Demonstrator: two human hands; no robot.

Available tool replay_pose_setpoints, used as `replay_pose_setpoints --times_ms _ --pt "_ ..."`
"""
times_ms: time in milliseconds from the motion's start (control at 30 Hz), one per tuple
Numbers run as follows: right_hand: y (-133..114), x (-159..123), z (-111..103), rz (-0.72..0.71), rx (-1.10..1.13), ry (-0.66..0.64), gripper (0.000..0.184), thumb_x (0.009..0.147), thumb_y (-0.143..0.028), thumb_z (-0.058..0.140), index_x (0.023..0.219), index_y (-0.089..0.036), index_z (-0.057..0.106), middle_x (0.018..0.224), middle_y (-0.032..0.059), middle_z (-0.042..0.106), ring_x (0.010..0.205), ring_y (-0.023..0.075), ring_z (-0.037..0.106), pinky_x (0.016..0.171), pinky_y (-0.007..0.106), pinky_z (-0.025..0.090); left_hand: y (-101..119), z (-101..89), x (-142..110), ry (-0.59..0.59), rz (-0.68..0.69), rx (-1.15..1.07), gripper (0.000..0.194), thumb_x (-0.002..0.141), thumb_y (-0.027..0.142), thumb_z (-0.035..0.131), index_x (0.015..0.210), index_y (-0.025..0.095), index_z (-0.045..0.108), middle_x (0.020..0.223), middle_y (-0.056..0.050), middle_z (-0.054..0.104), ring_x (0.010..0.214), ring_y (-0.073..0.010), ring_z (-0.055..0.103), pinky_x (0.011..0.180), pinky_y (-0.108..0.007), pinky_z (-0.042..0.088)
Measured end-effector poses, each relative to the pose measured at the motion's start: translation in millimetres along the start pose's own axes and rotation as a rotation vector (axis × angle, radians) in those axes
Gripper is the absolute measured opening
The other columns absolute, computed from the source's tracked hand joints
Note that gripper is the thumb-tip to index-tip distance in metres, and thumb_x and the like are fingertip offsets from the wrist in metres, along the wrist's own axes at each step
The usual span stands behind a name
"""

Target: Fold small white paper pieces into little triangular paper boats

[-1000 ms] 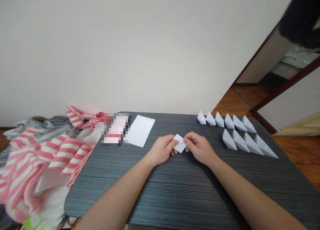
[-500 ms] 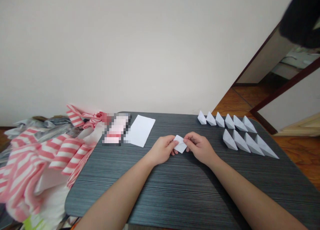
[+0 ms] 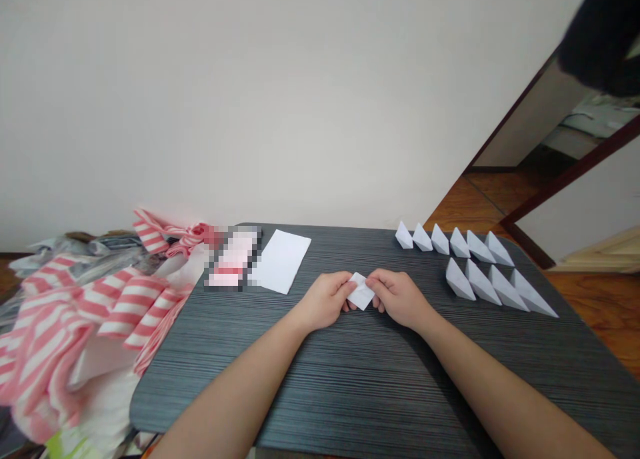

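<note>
A small folded white paper, turned like a diamond, is held between both hands over the dark table. My left hand pinches its left corner, thumb on top and fingers curled beneath. On the opposite corner, my right hand grips with its thumb over the paper and the fingers bent under. Left of the hands lies a stack of white paper sheets. To the right stand several folded paper boats in a back row, with several more paper boats in a row nearer me.
The dark wood-grained table stands against a pale wall. A blurred-out flat object lies at its left edge. Heaped beside the table are red-and-white striped cloths. A wooden floor and doorway are on the right.
The right hand's fingers have closed in lower around the paper's right corner, and the paper has shifted slightly downward. The left hand has barely moved.
</note>
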State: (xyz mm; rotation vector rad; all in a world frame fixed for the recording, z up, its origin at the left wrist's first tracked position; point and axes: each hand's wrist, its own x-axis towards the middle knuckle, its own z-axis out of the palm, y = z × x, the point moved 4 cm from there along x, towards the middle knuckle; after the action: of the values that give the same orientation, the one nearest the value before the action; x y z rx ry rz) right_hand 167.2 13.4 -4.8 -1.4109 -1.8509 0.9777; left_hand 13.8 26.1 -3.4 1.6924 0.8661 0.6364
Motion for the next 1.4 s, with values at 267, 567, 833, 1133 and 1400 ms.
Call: replay_pose_setpoints --times_ms 267,567,833,1133,1400 --pt "0.4 0.2 1.0 -0.012 0.041 -0.026 0.023 0.088 -0.032 0.045 0.073 -0.019 0.057 0.051 -0.0032 0.057 0.043 0.0106 0.054 0.047 0.021 0.042 -2.3 0.4 0.1 -0.011 -0.007 -0.016 0.033 0.089 0.039 0.038 0.077 0.014 0.056 0.066 -0.002 0.06 0.054 -0.0104 0.054 0.051 -0.021 0.043" --pt "-4.1 -1.8 1.2 -0.018 -0.046 -0.035 0.027 0.09 -0.031 0.043 0.068 -0.019 0.054 0.049 -0.0035 0.058 0.042 0.0104 0.055 0.048 0.021 0.042 -4.8 1.7 -0.3 0.017 -0.007 0.043 0.032 0.088 0.041 0.039 0.078 0.015 0.056 0.066 -0.002 0.059 0.055 -0.0113 0.055 0.052 -0.022 0.042" --pt "-3.5 -0.4 2.2 -0.038 -0.077 -0.05 0.028 0.09 -0.031 0.043 0.067 -0.019 0.054 0.049 -0.0034 0.057 0.044 0.0104 0.055 0.05 0.021 0.041 -5.8 -0.2 -1.6 0.031 -0.024 0.128 0.033 0.086 0.042 0.042 0.076 0.015 0.057 0.064 -0.001 0.059 0.057 -0.0119 0.054 0.052 -0.022 0.038" --pt "-5.0 -1.2 1.6 -0.063 -0.1 -0.062 0.03 0.089 -0.031 0.044 0.063 -0.019 0.052 0.049 -0.0033 0.058 0.046 0.0099 0.054 0.053 0.021 0.04 -4.0 -1.2 -2.1 0.058 -0.026 0.149 0.033 0.086 0.042 0.042 0.073 0.014 0.055 0.062 -0.001 0.058 0.055 -0.0113 0.053 0.051 -0.021 0.037" --pt "-1.8 -0.4 -2.5 0.014 -0.046 -0.026 0.031 0.09 -0.03 0.043 0.063 -0.019 0.053 0.047 -0.0034 0.059 0.046 0.0102 0.055 0.055 0.021 0.041 -6.3 1.6 2.3 0.013 -0.049 -0.1 0.03 0.088 0.038 0.04 0.084 0.014 0.057 0.066 -0.003 0.062 0.055 -0.0107 0.056 0.053 -0.022 0.045"
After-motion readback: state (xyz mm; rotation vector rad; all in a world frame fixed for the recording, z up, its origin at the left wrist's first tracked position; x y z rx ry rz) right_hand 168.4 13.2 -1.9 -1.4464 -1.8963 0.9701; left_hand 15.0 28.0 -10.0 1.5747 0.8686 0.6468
